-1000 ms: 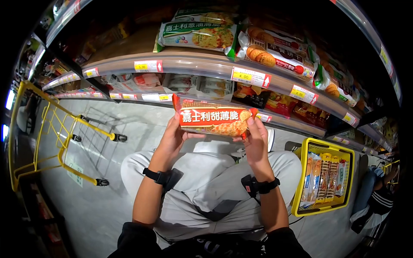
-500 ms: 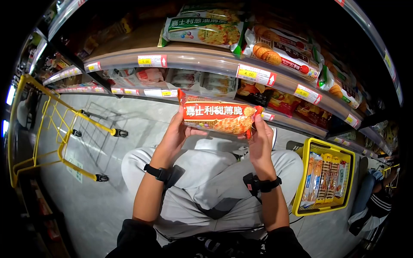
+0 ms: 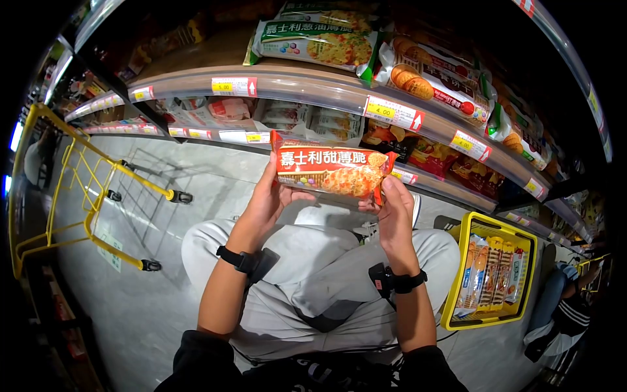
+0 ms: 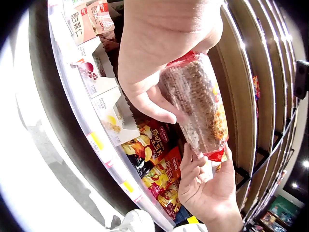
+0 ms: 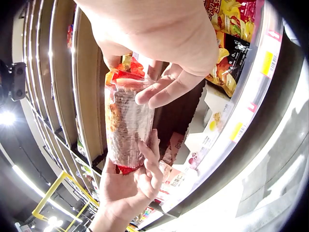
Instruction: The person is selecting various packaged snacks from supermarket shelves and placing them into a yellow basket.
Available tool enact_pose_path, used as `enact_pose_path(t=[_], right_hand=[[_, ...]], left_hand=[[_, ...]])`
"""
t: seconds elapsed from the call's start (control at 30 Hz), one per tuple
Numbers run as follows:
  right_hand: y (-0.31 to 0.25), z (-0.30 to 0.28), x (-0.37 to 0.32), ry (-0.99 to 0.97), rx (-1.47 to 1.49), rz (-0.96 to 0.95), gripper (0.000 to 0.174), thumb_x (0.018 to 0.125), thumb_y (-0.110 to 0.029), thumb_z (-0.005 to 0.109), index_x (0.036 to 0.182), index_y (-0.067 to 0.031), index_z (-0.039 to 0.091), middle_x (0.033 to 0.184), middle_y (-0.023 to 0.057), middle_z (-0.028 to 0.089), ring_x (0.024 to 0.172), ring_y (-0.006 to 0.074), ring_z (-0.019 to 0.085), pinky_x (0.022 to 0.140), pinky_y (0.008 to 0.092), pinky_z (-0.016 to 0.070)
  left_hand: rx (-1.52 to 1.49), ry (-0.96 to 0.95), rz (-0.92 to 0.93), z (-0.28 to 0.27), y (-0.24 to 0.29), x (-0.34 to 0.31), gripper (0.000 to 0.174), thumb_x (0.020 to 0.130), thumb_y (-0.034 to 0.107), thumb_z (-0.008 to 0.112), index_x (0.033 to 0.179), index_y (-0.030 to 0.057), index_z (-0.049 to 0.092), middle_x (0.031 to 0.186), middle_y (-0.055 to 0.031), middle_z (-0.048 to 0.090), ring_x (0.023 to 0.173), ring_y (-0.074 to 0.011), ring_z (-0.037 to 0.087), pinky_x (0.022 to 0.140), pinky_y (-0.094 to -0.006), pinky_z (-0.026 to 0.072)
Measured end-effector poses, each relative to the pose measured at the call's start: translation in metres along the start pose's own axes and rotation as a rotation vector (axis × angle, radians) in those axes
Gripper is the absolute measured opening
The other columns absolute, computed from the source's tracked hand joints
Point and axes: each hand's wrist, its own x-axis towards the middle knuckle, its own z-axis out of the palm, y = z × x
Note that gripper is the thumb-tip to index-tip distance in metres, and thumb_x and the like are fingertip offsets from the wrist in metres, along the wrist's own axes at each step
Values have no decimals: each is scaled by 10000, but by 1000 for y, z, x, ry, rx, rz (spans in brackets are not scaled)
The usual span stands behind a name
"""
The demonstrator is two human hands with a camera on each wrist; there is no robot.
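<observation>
A red biscuit packet [image 3: 332,171] is held level between both hands in the head view, its printed front facing up. The left hand [image 3: 266,204] grips its left end, thumb along the edge and fingers beneath. At the right end, the right hand [image 3: 396,215] pinches the red wrapper near the corner. Seen from the left wrist view, the packet's clear underside [image 4: 193,104] shows the biscuits, with the left hand [image 4: 161,58] above and the right hand [image 4: 210,193] below. The right wrist view shows the same underside [image 5: 129,125] between the right hand [image 5: 154,48] and left hand [image 5: 128,186].
Shelves [image 3: 300,77] ahead carry green packets [image 3: 313,44], white and red biscuit packets [image 3: 434,78] and snack bags. A yellow basket [image 3: 465,261] with several packets stands on the floor at right. A yellow cart frame [image 3: 98,179] is at left; a person [image 3: 567,307] is at far right.
Both hands keep hold of the packet, which has shifted slightly right and up in the head view and tilted a little. The shelf items have shifted slightly right and up in view.
</observation>
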Motion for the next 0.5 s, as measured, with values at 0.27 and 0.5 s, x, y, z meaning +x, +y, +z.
enact_pose_path(t=[0.27, 0.5], right_hand=[[1, -3, 1, -47, -2, 15, 331, 964, -242, 645, 1160, 25, 633, 894, 85, 713, 702, 144, 689, 670, 280, 581], [-1, -2, 0, -35, -5, 21, 326, 959, -231, 644, 1161, 24, 631, 893, 87, 714, 702, 146, 689, 678, 287, 578]], left_hand=[[-11, 6, 0, -1, 0, 2, 645, 1047, 569, 310, 1423, 61, 439, 1305, -163, 613, 1118, -294, 651, 884, -459, 580], [2, 6, -1, -2, 0, 2, 644, 1047, 571, 308, 1418, 62, 443, 1304, -158, 617, 1122, -286, 652, 905, -455, 565]])
